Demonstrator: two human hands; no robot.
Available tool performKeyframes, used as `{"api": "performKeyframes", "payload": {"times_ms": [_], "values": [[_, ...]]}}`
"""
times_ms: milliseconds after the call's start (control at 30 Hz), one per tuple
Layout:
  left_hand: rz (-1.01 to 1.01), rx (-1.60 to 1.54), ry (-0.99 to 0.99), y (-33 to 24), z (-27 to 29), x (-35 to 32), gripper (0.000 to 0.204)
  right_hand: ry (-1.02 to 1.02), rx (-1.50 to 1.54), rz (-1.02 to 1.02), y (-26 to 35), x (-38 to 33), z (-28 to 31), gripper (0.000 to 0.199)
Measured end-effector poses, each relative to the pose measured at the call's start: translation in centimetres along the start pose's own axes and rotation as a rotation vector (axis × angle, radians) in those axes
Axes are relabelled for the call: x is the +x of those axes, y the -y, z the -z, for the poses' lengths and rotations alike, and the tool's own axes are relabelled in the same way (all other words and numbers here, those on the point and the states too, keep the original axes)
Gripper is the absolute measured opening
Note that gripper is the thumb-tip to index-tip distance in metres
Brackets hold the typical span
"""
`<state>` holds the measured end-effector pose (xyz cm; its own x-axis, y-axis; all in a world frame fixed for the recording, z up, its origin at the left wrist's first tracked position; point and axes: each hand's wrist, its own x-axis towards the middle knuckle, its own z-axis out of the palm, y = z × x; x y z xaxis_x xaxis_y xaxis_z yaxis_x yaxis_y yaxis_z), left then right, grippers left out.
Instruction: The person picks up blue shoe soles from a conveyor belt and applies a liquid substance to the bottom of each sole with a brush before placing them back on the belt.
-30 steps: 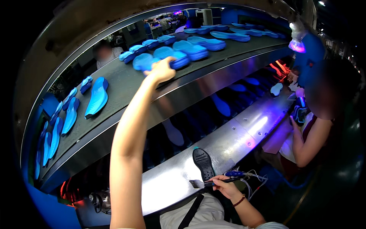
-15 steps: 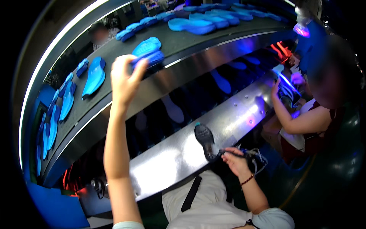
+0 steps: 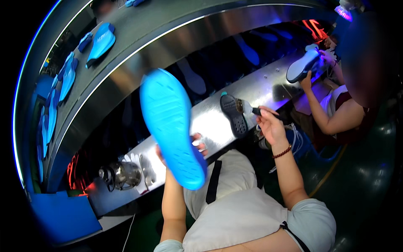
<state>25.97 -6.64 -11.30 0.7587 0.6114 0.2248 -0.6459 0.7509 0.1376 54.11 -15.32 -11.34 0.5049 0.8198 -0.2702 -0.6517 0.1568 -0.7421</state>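
Observation:
My left hand (image 3: 200,144) grips a bright blue shoe midsole (image 3: 170,122), raised over the metal ledge in front of me. Most of that hand is hidden behind the midsole, with fingertips showing at its right edge. In my right hand (image 3: 273,128) is a flat brush (image 3: 257,111), held by its dark handle. Its bristles are at the upper part of a black shoe outsole (image 3: 235,118) lying on the ledge; whether they touch it I cannot tell.
The steel ledge (image 3: 212,143) bears a metal pot (image 3: 127,175) and white gloves (image 3: 138,161) at left. A curved conveyor (image 3: 126,42) above carries several blue midsoles (image 3: 100,42). More soles (image 3: 191,75) hang beneath. At right, a seated co-worker (image 3: 340,105) holds a shoe (image 3: 303,67).
My left hand has come down from the conveyor with the blue midsole, now close before me. The brush has moved from the outsole's lower end to its upper part. The view has shifted.

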Motion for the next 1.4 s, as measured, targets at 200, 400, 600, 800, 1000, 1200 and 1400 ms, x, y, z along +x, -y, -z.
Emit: {"api": "performKeyframes", "payload": {"times_ms": [200, 400, 600, 800, 1000, 1200, 1400], "values": [[0.169, 0.327, -0.324, 4.4, 2.6, 0.7, 0.084, 0.328, -0.113, -0.111, -1.0, -1.9, -5.7, 0.022], [0.089, 0.153, -0.331, 5.9, 0.6, 1.5, 0.106, 0.299, -0.250, -0.154, -3.4, 0.7, -8.3, 0.021], [-0.012, 0.248, -0.499, 6.9, 2.1, 1.5, 0.090, 0.430, -0.661, 0.197, -4.0, 1.2, -11.2, 0.015], [-0.159, 0.350, -0.618, 5.4, 3.0, 1.5, 0.083, 0.685, -1.221, 0.732, -4.4, -3.4, -12.5, 0.015], [-0.129, 0.436, -0.468, 1.5, 1.3, 0.2, 0.088, 1.149, -1.157, 0.311, -1.6, -5.4, -7.9, 0.015], [0.030, 0.217, -0.254, 3.9, -0.9, 1.1, 0.087, 0.621, -0.665, 0.417, -0.3, -2.3, -12.5, 0.015], [-0.111, 0.160, -0.444, 4.5, -2.1, 1.5, 0.078, 1.094, -0.796, 0.354, 0.0, -4.2, -12.0, 0.017]]}}
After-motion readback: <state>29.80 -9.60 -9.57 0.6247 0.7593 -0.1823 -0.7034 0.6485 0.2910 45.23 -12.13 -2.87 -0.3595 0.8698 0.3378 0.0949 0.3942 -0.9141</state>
